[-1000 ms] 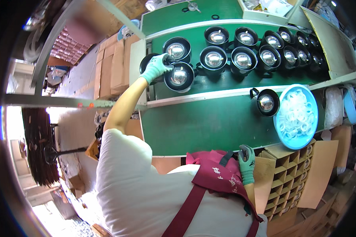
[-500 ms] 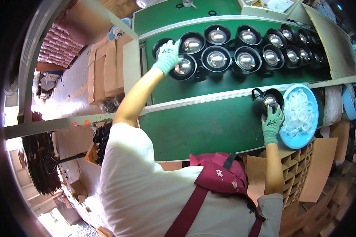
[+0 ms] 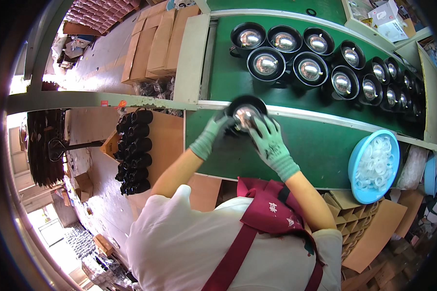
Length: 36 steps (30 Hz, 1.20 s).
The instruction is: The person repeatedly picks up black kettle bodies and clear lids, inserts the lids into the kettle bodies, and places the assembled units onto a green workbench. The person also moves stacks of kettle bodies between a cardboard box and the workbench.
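A black mug with a shiny metal inside (image 3: 245, 112) is between my gloved hands, over the front strip of the green bench (image 3: 296, 145). My left hand (image 3: 210, 133) is at the mug's left side, its fingers smeared by motion. From the right, my right hand (image 3: 271, 140) grips the mug, its fingertips over the rim at the shiny inside. Behind the metal rail, more such black mugs (image 3: 310, 69) stand upright in two rows, openings up.
A light-blue basin of clear plastic rings (image 3: 352, 169) is at the right. Below it sits a divided cardboard box (image 3: 357, 213). A metal post and rail (image 3: 145, 101) cross the left side. Several black mugs (image 3: 136, 145) are stacked beyond my left arm.
My right hand has brought the mug from beside the basin leftward. My left hand has left the far-left mug in the row and come down to it. The view has also shifted.
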Motion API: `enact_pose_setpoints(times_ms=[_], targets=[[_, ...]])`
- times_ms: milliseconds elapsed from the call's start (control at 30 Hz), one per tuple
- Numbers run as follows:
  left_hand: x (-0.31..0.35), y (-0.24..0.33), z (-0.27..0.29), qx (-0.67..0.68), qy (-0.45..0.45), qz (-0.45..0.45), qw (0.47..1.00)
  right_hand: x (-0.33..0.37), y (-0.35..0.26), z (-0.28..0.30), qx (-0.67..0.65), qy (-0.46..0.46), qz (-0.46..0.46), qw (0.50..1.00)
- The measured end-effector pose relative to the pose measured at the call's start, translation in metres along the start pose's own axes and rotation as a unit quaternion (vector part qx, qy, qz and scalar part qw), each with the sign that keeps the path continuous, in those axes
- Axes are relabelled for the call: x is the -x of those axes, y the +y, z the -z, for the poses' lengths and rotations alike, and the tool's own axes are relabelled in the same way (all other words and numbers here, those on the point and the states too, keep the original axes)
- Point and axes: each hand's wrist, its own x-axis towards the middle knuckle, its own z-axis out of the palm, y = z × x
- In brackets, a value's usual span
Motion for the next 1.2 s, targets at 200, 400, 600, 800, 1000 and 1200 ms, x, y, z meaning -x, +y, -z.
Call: enact_pose_setpoints(times_ms=[200,400,600,800,1000,1200], targets=[[-0.093,0.055,0.044,-0.020,0.085,-0.068,0.994,-0.093,-0.099,0.164,-0.367,0.164,0.111,0.909],[-0.160,0.059,0.095,-0.033,0.187,-0.004,0.982,-0.077,-0.126,0.234,-0.345,0.179,0.230,0.892],[-0.120,0.037,0.084,-0.047,0.257,-0.014,0.965,-0.040,-0.147,0.251,-0.284,0.182,0.214,0.917],[-0.012,-0.094,0.026,-0.213,0.225,-0.168,0.936,0.039,-0.156,0.209,-0.191,0.101,-0.001,0.976],[0.155,-0.280,0.021,-0.353,0.214,0.016,0.911,0.199,-0.119,0.068,-0.080,-0.230,-0.104,0.964],[0.336,-0.332,0.051,-0.384,0.168,0.082,0.904,0.292,-0.149,-0.003,-0.243,-0.326,0.001,0.914]])
